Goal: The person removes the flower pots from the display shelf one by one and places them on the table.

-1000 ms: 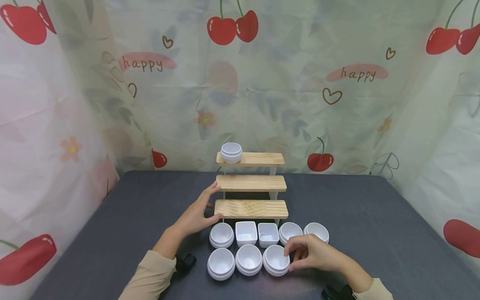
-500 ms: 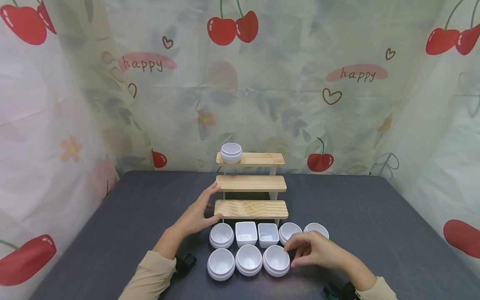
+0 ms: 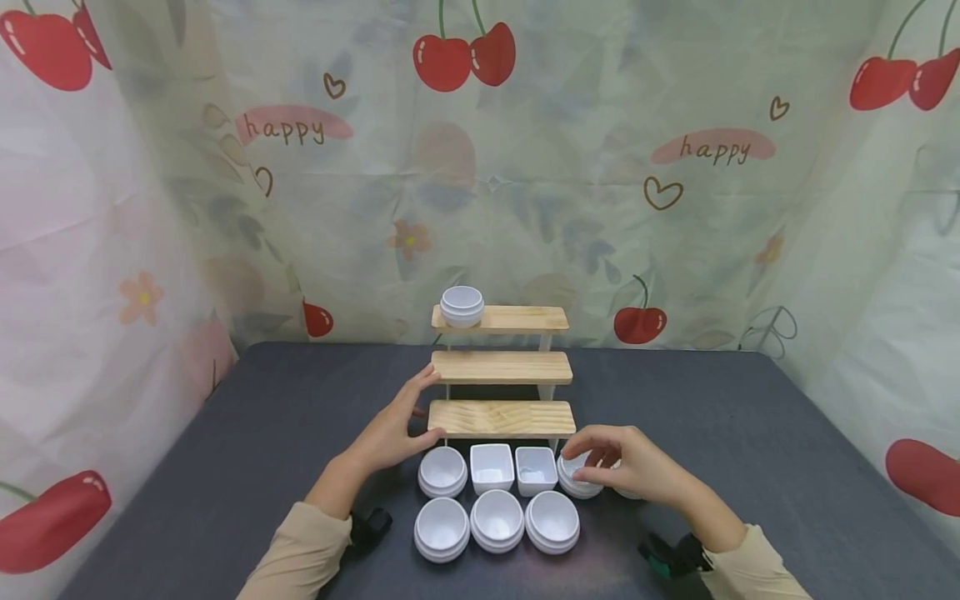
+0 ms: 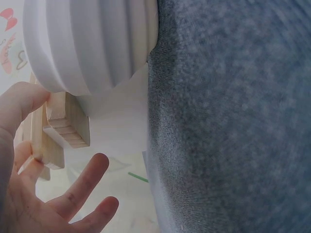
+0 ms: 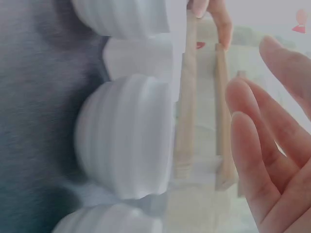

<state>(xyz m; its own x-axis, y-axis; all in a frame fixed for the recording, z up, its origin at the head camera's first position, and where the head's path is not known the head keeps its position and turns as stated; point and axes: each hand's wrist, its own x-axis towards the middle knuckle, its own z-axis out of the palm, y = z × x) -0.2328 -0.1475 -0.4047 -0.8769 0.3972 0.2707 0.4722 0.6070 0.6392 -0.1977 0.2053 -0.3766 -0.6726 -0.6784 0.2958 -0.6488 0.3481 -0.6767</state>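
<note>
A three-step wooden display stand [image 3: 501,419] is at the centre of the head view, a white round bowl [image 3: 462,307] on the left of its top step. My left hand [image 3: 386,433] touches the stand's left ends: in the left wrist view the thumb meets one board end [image 4: 58,107], while two fingers stretch out free. My right hand [image 3: 637,468] hovers with bent fingers over a round ridged bowl [image 3: 576,486] in the back row. Nothing is between its fingers [image 5: 247,145] in the right wrist view. It partly hides that bowl and the rightmost one.
Before the stand, white bowls sit close together in two rows. The back row includes two square bowls [image 3: 492,468]; three round bowls [image 3: 498,521] form the front row. A dark grey cloth [image 3: 690,408] covers the table, and a printed curtain [image 3: 555,183] surrounds it.
My right hand has moved from beside the right front bowl, away from me, to above the back row. The left hand stays at the stand, and the bowls have not moved.
</note>
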